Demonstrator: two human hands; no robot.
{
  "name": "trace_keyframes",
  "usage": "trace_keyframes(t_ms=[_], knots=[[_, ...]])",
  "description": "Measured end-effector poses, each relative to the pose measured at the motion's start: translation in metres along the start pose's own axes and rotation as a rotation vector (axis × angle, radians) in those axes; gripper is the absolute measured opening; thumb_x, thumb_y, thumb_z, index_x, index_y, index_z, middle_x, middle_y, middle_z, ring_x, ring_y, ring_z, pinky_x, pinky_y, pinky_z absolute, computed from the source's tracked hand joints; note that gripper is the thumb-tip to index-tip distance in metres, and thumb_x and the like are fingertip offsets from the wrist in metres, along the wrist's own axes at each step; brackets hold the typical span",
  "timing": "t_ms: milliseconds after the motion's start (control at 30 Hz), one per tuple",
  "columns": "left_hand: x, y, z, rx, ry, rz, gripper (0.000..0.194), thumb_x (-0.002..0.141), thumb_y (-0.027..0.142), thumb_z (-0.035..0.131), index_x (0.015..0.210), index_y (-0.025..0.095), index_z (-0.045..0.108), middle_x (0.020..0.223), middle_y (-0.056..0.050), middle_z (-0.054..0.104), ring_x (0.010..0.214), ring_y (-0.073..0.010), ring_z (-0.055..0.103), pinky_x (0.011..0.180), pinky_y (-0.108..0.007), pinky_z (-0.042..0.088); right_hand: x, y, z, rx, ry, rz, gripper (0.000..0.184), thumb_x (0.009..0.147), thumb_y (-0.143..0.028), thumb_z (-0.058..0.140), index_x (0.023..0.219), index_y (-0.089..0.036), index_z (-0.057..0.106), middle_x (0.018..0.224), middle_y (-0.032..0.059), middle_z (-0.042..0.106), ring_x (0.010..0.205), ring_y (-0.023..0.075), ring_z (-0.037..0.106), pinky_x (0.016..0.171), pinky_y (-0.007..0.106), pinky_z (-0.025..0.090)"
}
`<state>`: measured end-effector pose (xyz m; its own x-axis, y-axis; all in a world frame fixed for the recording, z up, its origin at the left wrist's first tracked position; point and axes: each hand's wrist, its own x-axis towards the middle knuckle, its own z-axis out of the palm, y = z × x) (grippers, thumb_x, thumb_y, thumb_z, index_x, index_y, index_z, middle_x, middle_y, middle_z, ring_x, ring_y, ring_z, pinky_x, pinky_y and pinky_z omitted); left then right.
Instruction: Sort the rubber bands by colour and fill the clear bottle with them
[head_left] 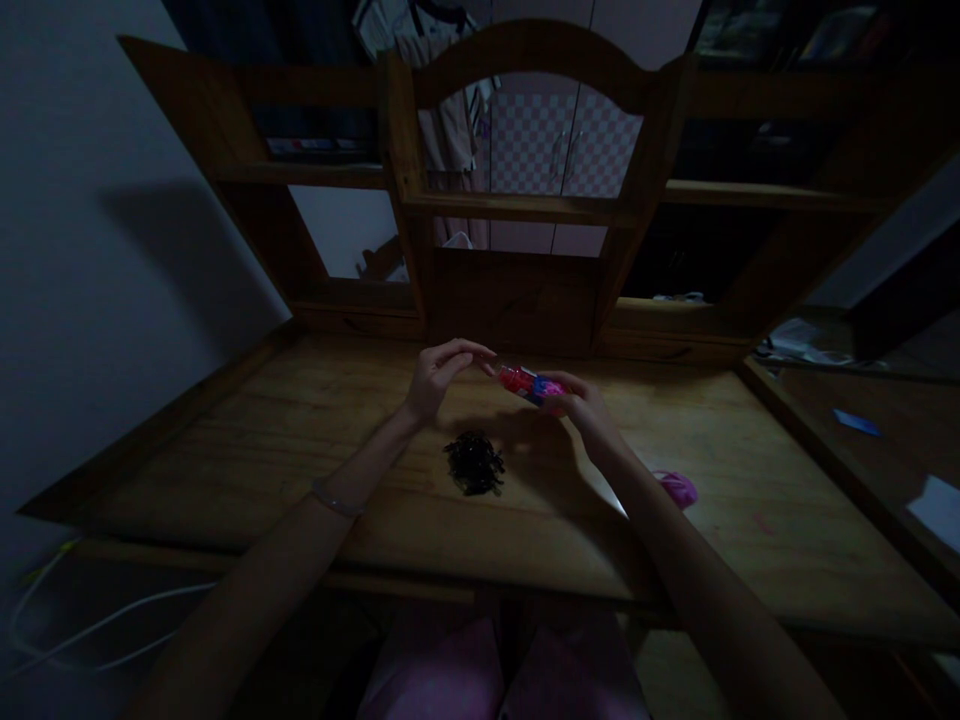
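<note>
My right hand (583, 405) is wrapped round a small red and pink bottle (523, 382) with a blue label. It lies tilted almost level above the table, its narrow clear end pointing left. My left hand (442, 375) is at that end, fingers stretched out and thumb below them. Whether the fingertips touch the bottle I cannot tell. Below the hands, a pile of small dark, shiny pieces (475, 463) rests on the wooden table (360, 420); their kind is too dim to make out.
A pink item (677, 488) lies on the table beyond my right forearm. At the back rises a wooden shelf unit (517, 205) with drawers. On the right are a blue card (856, 422) and white paper (937, 510). A white cable (112, 615) hangs at the lower left.
</note>
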<state>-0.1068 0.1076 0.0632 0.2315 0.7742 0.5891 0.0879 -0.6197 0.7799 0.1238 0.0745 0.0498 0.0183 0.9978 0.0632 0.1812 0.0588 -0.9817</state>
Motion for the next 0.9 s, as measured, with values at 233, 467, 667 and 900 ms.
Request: trace_keyframes(t_ms=[233, 467, 667, 900], knots=[[-0.001, -0.001, -0.001, 0.151, 0.05, 0.083, 0.036, 0.095, 0.035, 0.045, 0.084, 0.02, 0.077, 0.085, -0.006, 0.066, 0.092, -0.0216, 0.058, 0.09, -0.037, 0.044, 0.002, 0.003, -0.001, 0.014, -0.006, -0.015, 0.047, 0.058, -0.023, 0.057, 0.101, -0.018, 0.074, 0.091, 0.0038, 0.072, 0.089, 0.0233, 0.06, 0.077, 0.032, 0.044], [-0.003, -0.004, 0.006, 0.204, -0.022, 0.078, 0.036, 0.095, 0.038, 0.046, 0.09, 0.023, 0.078, 0.096, -0.006, 0.055, 0.096, -0.0205, 0.053, 0.093, -0.038, 0.043, 0.001, 0.001, -0.001, 0.0, -0.02, -0.037, 0.047, 0.058, -0.023, 0.056, 0.101, -0.018, 0.074, 0.091, 0.004, 0.071, 0.09, 0.0235, 0.059, 0.079, 0.033, 0.044], [-0.003, -0.01, 0.008, 0.164, -0.107, 0.005, 0.04, 0.096, 0.042, 0.042, 0.093, 0.022, 0.077, 0.107, -0.007, 0.058, 0.106, -0.0228, 0.052, 0.101, -0.04, 0.042, 0.001, 0.0, 0.0, -0.018, -0.011, -0.021, 0.048, 0.058, -0.024, 0.055, 0.102, -0.017, 0.073, 0.093, 0.0041, 0.072, 0.092, 0.024, 0.06, 0.082, 0.034, 0.044], [-0.004, -0.019, 0.012, 0.103, -0.172, -0.084, 0.04, 0.095, 0.046, 0.041, 0.095, 0.022, 0.073, 0.117, -0.006, 0.059, 0.115, -0.0253, 0.052, 0.108, -0.044, 0.034, 0.0, -0.002, -0.002, -0.081, 0.013, -0.007, 0.048, 0.056, -0.023, 0.055, 0.1, -0.019, 0.074, 0.094, 0.0047, 0.073, 0.095, 0.026, 0.061, 0.081, 0.035, 0.045]])
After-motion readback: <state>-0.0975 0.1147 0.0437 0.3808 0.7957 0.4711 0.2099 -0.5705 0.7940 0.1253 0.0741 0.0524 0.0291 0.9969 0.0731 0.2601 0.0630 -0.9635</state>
